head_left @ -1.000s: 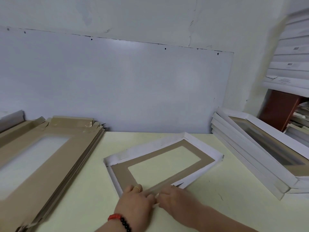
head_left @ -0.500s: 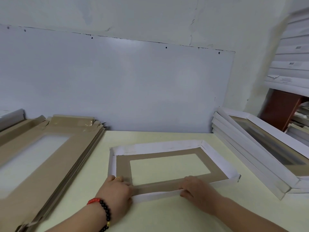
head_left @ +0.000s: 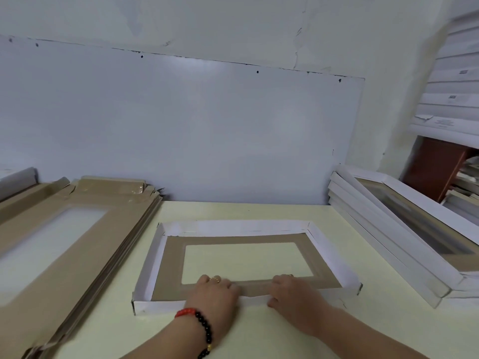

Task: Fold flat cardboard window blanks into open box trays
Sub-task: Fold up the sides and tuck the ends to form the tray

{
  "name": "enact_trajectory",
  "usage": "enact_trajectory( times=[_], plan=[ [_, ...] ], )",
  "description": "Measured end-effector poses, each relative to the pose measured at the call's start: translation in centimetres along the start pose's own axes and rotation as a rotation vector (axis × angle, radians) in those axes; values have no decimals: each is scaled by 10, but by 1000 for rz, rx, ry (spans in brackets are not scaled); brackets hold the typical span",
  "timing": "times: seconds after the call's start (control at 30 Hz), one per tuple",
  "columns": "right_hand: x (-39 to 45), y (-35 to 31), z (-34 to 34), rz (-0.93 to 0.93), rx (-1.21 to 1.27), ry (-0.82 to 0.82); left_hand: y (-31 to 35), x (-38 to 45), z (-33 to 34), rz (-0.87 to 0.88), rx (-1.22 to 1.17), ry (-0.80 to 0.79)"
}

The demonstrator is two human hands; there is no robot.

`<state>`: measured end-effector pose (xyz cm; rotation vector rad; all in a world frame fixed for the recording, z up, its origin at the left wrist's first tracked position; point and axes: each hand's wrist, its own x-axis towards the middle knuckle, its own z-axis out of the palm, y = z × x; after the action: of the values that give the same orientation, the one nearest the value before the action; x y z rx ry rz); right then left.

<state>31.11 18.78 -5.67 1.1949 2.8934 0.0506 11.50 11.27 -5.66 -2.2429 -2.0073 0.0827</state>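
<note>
Near the front edge of the tabletop (head_left: 272,211), roughly midway between its left and right sides, a cardboard tray (head_left: 166,257) with all four white walls raised around a brown window frame. On the near wall (head_left: 255,299), both hands side by side: left hand (head_left: 215,294) and right hand (head_left: 293,294), fingers curled over the rim and pressing down onto the brown strip inside, thumbs apparently on the outer face, though partly hidden. Likely the last wall being tucked and creased. Risks from here: with pressure bunched at the middle, the two front corners probably unsupported, so a tab springing loose at the right front corner (head_left: 359,288), where the edge looks slightly ragged. Too hard a press, and a crumpled wall or a bent frame strip beside the cut-out. An early release, and the wall flopping outward. A push forward rather than down, and the whole tray sliding toward the back edge. Along the left edge, a stack of flat blanks (head_left: 77,244); at the right edge, a leaning pile of finished trays (head_left: 388,229), close enough for a sliding tray to nudge.
</note>
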Motion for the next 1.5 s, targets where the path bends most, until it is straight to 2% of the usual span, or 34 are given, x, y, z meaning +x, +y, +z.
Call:
enact_trajectory(
  times=[0.13,0.43,0.63,0.77,0.83,0.9,0.97,1.03,1.1,1.17,1.3,1.4,1.5],
  plan=[
    [-7,12,-5,-33,-62,-35,-6,3,5,15,-10,41],
    [-42,57,-17,169,-119,-59,-28,10,0,22,78,41],
    [-52,37,-17,255,-144,-179,-25,24,-5,-32,103,51],
    [-44,3,-20,240,-74,-187,28,25,-1,103,-109,65],
    [-40,-13,-20,171,-33,-152,53,19,0,224,-167,135],
    [-42,-19,-24,83,36,-139,56,15,0,271,-192,198],
    [-50,-10,-31,53,182,-142,44,12,4,305,-198,186],
    [-53,9,-39,152,252,-64,25,9,6,361,-222,177],
    [-52,35,-42,250,99,82,6,4,2,429,-239,163],
    [-48,62,-42,355,-49,132,-9,-4,0,490,-290,121],
    [-42,90,-33,539,-55,38,-31,-16,-3,566,-318,106],
    [-33,86,-24,538,-25,-18,-34,-24,-10,549,-299,61],
    [-16,74,-18,514,-33,3,-26,-25,-21,569,-263,97]
  ],
)
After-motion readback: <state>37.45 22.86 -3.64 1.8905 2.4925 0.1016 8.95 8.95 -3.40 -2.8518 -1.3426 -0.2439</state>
